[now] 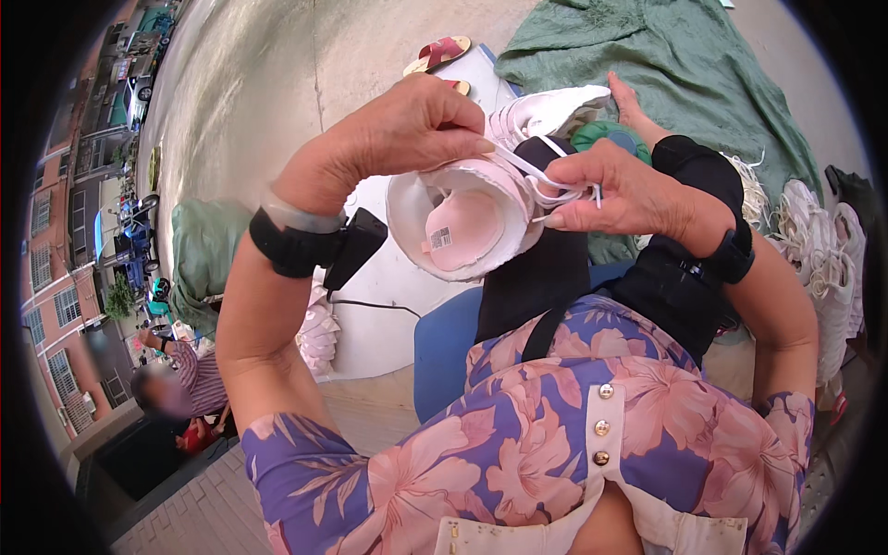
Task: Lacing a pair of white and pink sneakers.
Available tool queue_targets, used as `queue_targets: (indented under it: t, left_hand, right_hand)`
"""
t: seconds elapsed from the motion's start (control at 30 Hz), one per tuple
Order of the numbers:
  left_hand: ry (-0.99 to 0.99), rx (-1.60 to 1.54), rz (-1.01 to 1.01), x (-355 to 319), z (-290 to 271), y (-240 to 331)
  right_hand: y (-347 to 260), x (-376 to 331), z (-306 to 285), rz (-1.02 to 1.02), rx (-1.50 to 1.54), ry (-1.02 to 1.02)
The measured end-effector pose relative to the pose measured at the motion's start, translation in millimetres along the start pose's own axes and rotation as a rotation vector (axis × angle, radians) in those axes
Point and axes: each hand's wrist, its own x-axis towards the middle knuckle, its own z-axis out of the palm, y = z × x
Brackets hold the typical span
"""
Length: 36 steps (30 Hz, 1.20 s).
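Note:
A white and pink shoe upper [467, 227] rests around my knees, its round opening toward me and a small printed label on the pink lining. My left hand [416, 129] is above its far rim, thumb and fingers pinched on a white shoelace [525, 166]. At the shoe's right side, my right hand [624, 190] is closed on looped lengths of the same lace, close to the upper's edge. The lace stretches between both hands. Just beyond lies another white and pink shoe upper [555, 111], partly hidden by my hands.
White shoes [823, 250] are heaped at the right, near a bundle of white laces [747, 176]. Green cloth [647, 51] covers the ground ahead, beside a red sandal [439, 54]. More pink uppers [319, 335] are stacked at left. A person [199, 379] sits farther left.

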Motion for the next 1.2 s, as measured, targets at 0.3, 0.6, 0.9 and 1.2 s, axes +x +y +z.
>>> queue_targets:
  t: [0.3, 0.6, 0.9, 1.2]
  left_hand:
    - [0.524, -0.681, 0.268, -3, 62, -106]
    - [0.553, -0.932, -0.245, 33, 99, -220]
    - [0.247, -0.599, -0.446, 32, 109, -206]
    - [0.437, -0.896, -0.716, 19, 122, -251]
  right_hand:
    - [0, -34, -26, 0.171, -0.158, 0.092]
    - [12, -28, -29, 0.179, -0.153, 0.027]
    - [22, -27, -41, 0.548, -0.157, 0.293]
    - [41, -2, -26, 0.329, -0.486, 0.134]
